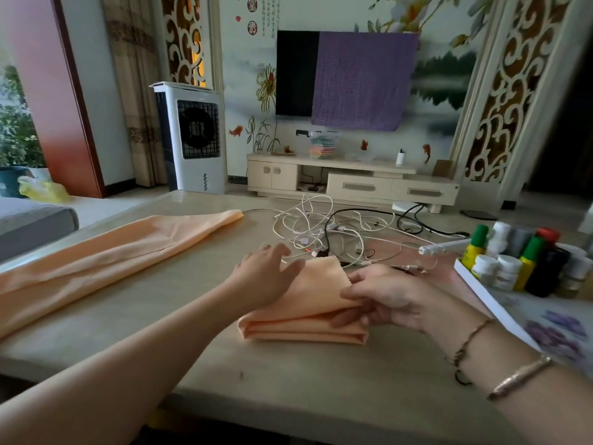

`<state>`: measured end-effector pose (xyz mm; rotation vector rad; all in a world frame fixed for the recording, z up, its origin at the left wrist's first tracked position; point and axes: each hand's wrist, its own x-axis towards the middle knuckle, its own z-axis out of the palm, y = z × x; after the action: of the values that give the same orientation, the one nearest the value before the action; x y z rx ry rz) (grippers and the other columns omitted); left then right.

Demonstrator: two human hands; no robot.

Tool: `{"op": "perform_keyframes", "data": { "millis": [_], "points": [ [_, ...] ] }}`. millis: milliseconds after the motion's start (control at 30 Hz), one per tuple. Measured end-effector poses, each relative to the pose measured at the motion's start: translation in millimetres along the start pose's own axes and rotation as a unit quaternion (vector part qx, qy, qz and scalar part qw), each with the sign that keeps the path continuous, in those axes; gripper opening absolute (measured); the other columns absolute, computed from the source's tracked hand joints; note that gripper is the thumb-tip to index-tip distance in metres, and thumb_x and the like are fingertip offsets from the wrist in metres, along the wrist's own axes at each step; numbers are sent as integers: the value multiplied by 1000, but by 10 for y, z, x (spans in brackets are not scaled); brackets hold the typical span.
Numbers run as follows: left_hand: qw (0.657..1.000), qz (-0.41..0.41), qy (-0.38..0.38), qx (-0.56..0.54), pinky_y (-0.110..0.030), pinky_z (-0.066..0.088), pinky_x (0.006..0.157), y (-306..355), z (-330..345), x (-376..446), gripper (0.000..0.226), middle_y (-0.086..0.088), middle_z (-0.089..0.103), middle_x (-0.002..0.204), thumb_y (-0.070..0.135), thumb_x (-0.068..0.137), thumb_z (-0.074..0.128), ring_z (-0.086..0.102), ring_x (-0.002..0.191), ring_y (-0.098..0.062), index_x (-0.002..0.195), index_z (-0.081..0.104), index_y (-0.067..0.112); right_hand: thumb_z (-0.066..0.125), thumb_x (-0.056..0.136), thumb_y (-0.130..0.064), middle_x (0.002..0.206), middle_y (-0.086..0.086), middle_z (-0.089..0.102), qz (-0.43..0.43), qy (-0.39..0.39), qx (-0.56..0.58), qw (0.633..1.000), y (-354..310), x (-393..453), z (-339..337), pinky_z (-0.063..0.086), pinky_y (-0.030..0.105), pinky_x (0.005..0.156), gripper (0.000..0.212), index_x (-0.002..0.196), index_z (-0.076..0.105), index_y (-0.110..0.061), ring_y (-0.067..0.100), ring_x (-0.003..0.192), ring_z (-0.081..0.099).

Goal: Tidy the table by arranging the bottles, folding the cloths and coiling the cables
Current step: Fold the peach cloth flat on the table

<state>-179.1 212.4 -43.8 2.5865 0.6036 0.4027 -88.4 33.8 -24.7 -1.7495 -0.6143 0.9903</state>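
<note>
While left hand lies flat on folded cloth, right hand pinches its edge; fingertips partly hidden

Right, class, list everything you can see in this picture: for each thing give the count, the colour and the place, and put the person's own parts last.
Folded peach cloth: one, peach, near middle of the table.
Long unfolded peach cloth: one, peach, left side of the table.
Tangled cables: several, white and black, far middle of the table.
Small plastic bottles: about a dozen, white, yellow with green caps, dark, in the tray.
White tray: one, right edge of the table.
Beige table: one, foreground.
Air cooler: one, white, floor behind.
Television: one, black, wall, half under a purple cover.
Left hand: flat on the folded cloth.
Right hand: grip on the folded cloth's right edge.
</note>
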Motion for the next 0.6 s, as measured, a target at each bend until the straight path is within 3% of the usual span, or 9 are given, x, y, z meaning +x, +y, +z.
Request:
{"op": "perform_keyframes", "data": {
  "millis": [133,233,400,533,600],
  "points": [
    [997,22,-30,66,-43,30,108,15,181,-83,51,1,45,141,57,95,35,40,129,-29,135,42,27,52,94,-6,69,2,61,21,-14,-39,999,2,-92,-31,35,15,34,6,94,49,-10,18,59,71],
    [992,76,-3,102,-42,27,109,63,241,-164,49,5,44,140,59,94,33,38,130,-25,134,41,30,58,95,-26,65,2,49,31,69,-89,993,-9,-80,-95,29,13,33,20,84,48,-13,12,42,60],
    [976,149,-29,157,-47,21,112,36,260,-203,53,12,36,145,61,95,28,30,136,-20,142,31,37,57,93,-19,39,-3,52,12,131,-282,950,68,50,-49,23,11,30,28,68,45,-15,8,26,44],
    [973,159,-58,159,-51,8,116,-8,293,-185,56,16,23,154,61,95,26,15,144,-15,147,21,41,66,82,-31,57,-1,53,-23,215,-403,889,121,70,-49,26,16,29,25,70,46,-19,10,41,46],
    [971,162,-73,159,-52,2,117,-7,295,-183,56,17,17,157,63,95,22,8,147,-14,148,19,45,66,82,-32,60,-5,54,-9,219,-382,898,118,74,-40,26,15,28,26,86,43,-20,6,39,48]
  ]
}}
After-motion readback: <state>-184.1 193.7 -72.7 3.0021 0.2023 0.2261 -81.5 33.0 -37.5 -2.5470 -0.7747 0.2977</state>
